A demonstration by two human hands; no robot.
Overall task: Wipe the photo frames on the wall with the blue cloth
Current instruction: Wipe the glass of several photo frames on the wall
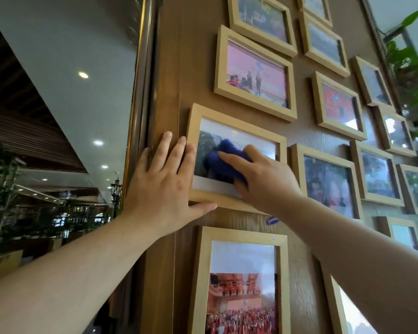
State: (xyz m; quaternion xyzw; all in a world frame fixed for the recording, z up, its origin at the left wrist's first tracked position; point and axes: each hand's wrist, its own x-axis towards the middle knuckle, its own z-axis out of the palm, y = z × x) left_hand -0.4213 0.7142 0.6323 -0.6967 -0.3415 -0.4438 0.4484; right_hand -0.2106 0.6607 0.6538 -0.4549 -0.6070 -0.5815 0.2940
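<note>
Right hand (263, 179) grip bunching fuzzy blue cloth (223, 162) against glassy wooden frame (237, 131)

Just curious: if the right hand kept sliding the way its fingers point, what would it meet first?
Probably the left hand, whose fingertips lie over the left edge of the light wooden photo frame; the right hand points there.

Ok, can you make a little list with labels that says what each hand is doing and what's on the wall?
Left hand: flat, steadying the frame's left edge
Right hand: pressing the blue cloth on the glass
Frame being wiped: light wood, landscape
Frame below: portrait, crowd photo
Wall: brown wood panel, many more frames
Sticker: blue, under the wiped frame
</note>
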